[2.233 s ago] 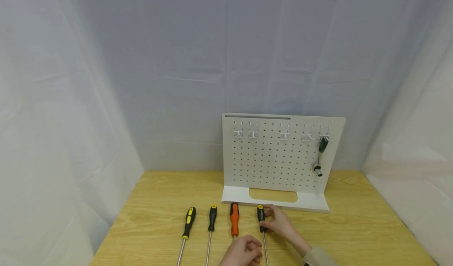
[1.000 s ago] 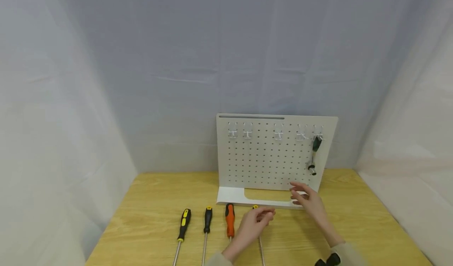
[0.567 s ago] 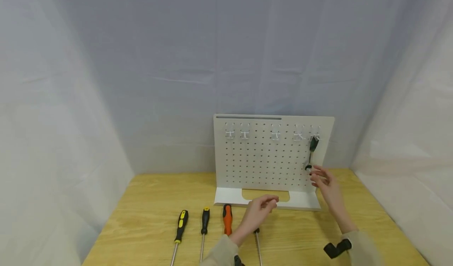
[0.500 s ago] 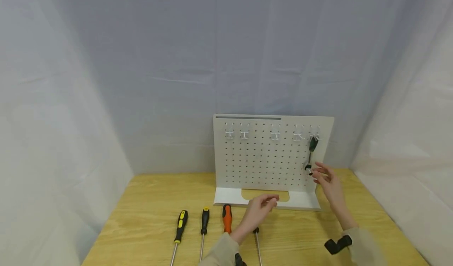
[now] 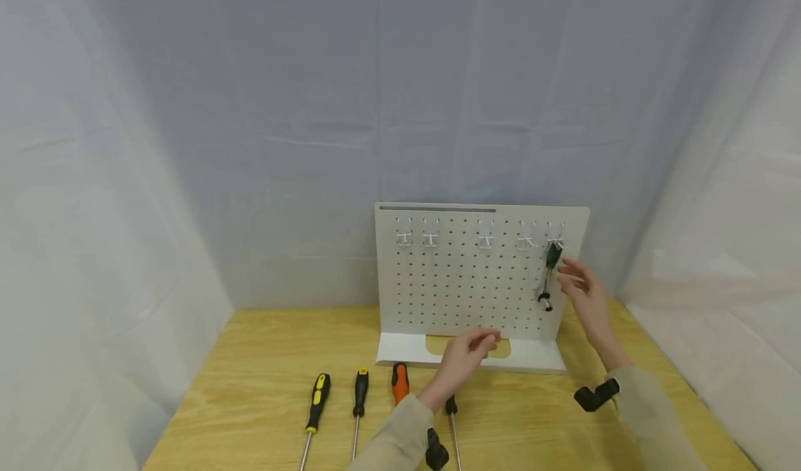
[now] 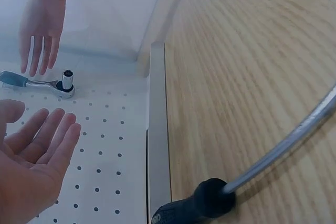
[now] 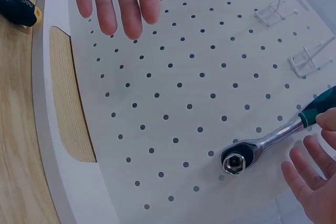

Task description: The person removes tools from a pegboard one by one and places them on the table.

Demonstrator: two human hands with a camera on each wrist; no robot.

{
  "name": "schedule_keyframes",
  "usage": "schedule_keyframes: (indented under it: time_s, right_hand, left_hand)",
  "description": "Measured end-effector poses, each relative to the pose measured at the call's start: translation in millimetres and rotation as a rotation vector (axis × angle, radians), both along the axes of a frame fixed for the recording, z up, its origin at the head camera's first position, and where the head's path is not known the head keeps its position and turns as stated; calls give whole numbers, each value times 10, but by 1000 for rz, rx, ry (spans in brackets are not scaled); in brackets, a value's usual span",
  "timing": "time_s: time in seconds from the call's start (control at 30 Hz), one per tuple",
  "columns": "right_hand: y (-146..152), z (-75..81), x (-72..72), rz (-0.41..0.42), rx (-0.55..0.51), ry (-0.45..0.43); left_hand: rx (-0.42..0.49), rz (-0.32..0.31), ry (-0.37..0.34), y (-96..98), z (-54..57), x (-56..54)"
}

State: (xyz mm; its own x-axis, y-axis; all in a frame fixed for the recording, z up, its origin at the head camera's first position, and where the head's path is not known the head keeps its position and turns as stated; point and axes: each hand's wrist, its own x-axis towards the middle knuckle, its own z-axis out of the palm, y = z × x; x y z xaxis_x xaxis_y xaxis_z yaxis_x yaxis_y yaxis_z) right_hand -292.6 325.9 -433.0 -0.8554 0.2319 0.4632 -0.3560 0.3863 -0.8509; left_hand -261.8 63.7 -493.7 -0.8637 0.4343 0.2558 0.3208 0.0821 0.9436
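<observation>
A socket ratchet (image 5: 546,291) with a green handle hangs from a hook near the right side of the white pegboard (image 5: 463,276), its socket end down. My right hand (image 5: 587,300) is beside the handle, fingers spread and loosely bent. In the right wrist view the thumb tip is right at the green handle (image 7: 317,108), the fingers not wrapped round it. My left hand (image 5: 462,360) hovers before the pegboard's base with nothing in it; the left wrist view shows its fingers (image 6: 50,135) relaxed. Below its wrist lies a black screwdriver (image 5: 452,407), part of its handle hidden.
Wire hooks (image 5: 486,238) line the pegboard's upper part. On the wooden table (image 5: 263,373) lie a black-and-yellow screwdriver (image 5: 319,396), a black one with a yellow end (image 5: 361,392) and an orange one (image 5: 400,383). Pale sheeting (image 5: 300,179) surrounds the table.
My right hand has left the rightmost screwdriver and risen right to the ratchet's handle. My left hand has moved forward and right, its wrist over that screwdriver. The view has shifted slightly.
</observation>
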Motion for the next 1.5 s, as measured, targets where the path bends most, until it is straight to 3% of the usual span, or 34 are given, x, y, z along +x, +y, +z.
schedule_keyframes:
  time_s: [0.37, 0.77, 0.87, 0.97, 1.1, 1.37, 1.5]
  right_hand:
    - [4, 79, -114, -5, -3, -27]
    - [-53, 123, -182, -43, 22, -58]
    - [-70, 150, -174, -42, 34, -54]
    - [-42, 109, -203, -41, 54, -44]
    - [-34, 99, -192, -28, 48, -48]
    - [-17, 88, -169, 50, 9, -22]
    - [-9, 94, -153, 60, -12, -6]
  left_hand:
    - [50, 15, -22, 197, 113, -228]
    - [17, 55, -40, 375, 231, -439]
    - [8, 52, -11, 442, 251, -484]
    - [4, 53, 25, 507, 261, -506]
    - [1, 52, 23, 610, 239, -532]
    - [39, -14, -49, 837, 222, -513]
    - [85, -7, -87, 925, 237, -463]
